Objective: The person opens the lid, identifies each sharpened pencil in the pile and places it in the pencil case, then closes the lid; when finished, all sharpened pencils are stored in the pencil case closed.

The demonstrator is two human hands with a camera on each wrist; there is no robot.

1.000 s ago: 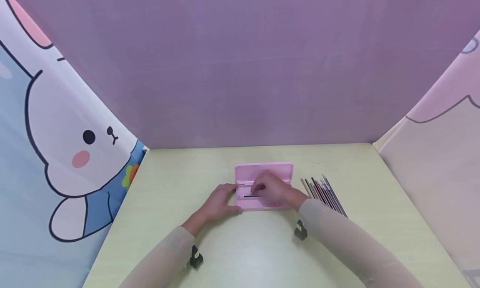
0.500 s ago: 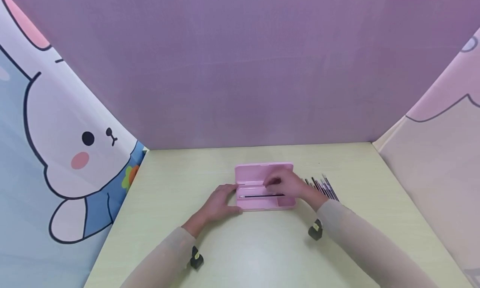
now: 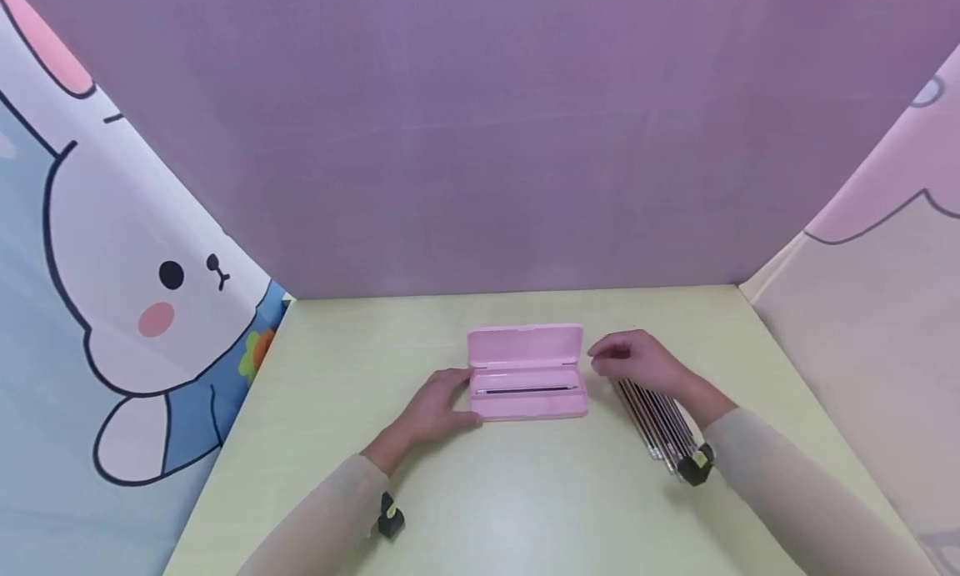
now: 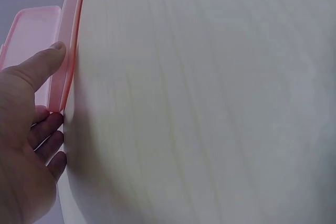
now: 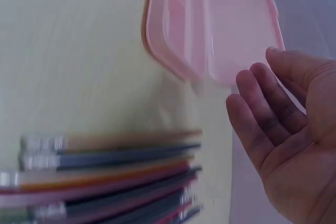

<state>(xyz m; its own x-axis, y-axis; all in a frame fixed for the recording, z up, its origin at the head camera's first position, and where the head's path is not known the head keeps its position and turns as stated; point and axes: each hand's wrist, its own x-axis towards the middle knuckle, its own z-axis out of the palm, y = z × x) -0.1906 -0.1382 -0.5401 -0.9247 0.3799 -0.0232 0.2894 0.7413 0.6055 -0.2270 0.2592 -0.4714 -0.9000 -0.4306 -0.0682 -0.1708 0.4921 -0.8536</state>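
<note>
Open pencil case (image 3: 527, 382) at centre of the table (image 3: 525, 493), one pen (image 3: 523, 389) lying inside; left hand (image 3: 435, 409) touching its left end, right hand (image 3: 637, 361) just right, above a row of pens (image 3: 660, 422)

We see a pale yellow-green table (image 3: 525, 509) hemmed in by cloth on three sides. Behind it hangs a plain purple backdrop (image 3: 480, 126). On our left stands a curtain printed with a white cartoon rabbit (image 3: 135, 276) with a pink cheek, a blue top and a small orange flower (image 3: 253, 353). On our right hangs a pale pink and cream curtain (image 3: 877, 293) with a dark outline.
</note>
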